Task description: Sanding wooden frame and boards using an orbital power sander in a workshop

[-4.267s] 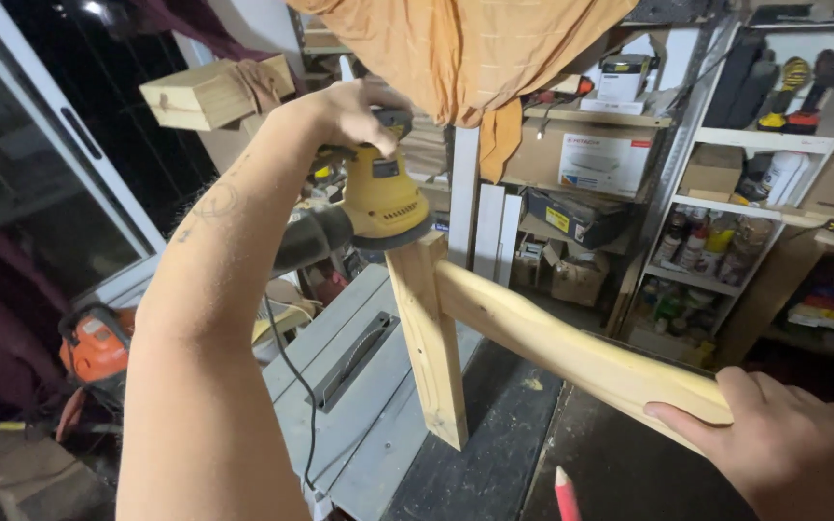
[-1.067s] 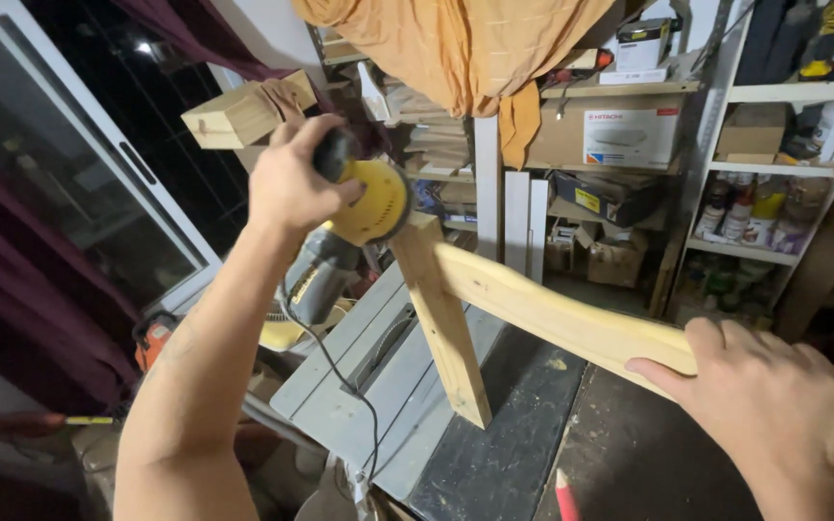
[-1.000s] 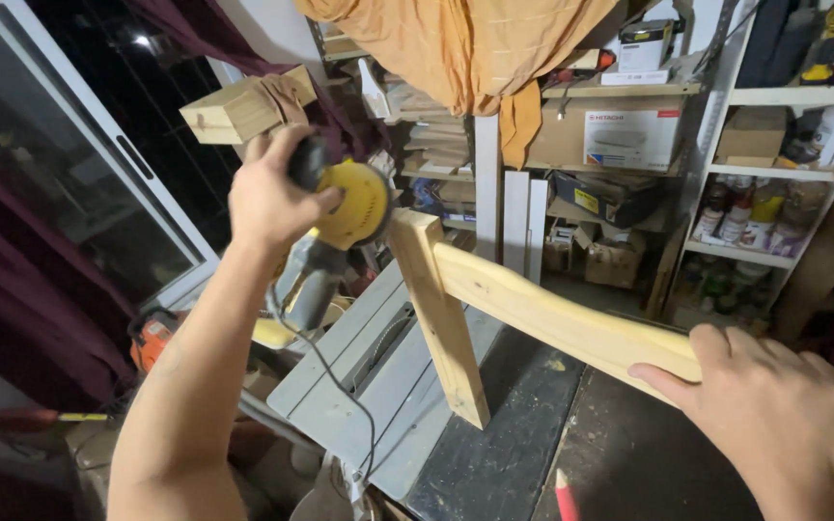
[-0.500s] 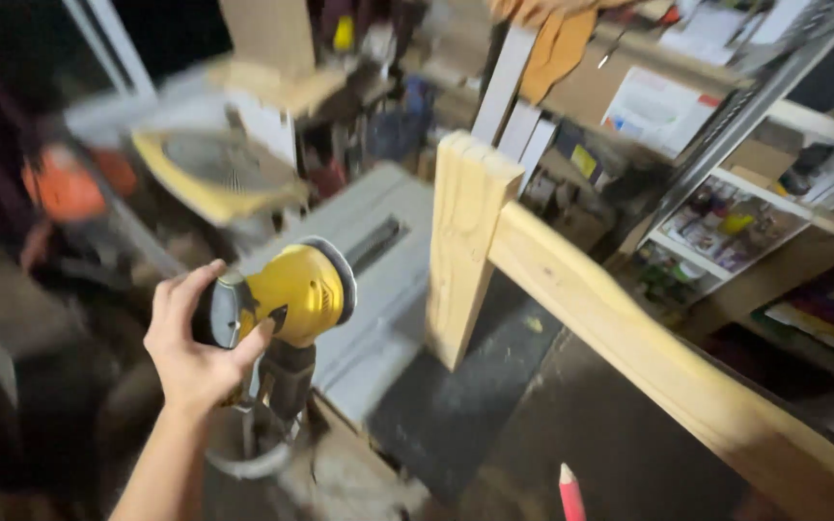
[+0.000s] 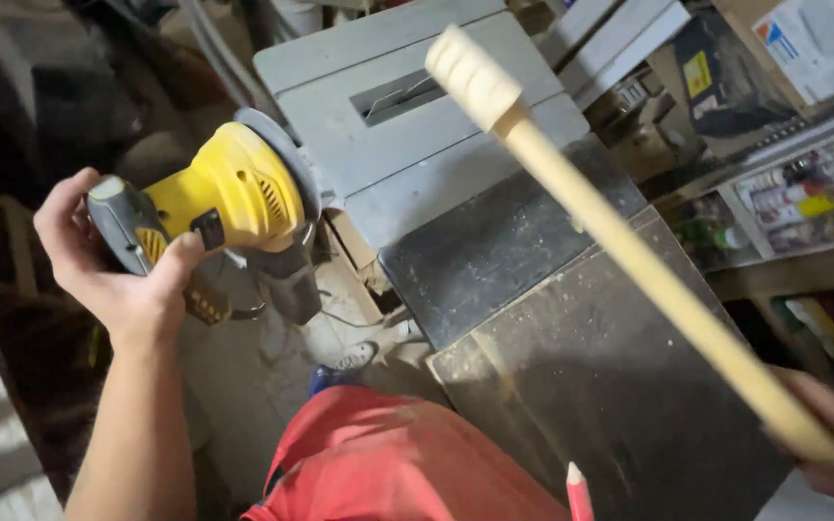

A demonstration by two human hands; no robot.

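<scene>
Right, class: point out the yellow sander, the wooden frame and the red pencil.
yellow sander point(image 5: 234, 188), head view, on its yellow body.
wooden frame point(image 5: 629, 251), head view, midway along the long rail.
red pencil point(image 5: 579, 494), head view, on its shaft just below the tip.

We have lifted the yellow sander point(image 5: 229, 193) off the wooden frame point(image 5: 620, 241) and lowered it in our left hand point(image 5: 113, 265), pad turned aside, our view now tipped downward.
</scene>
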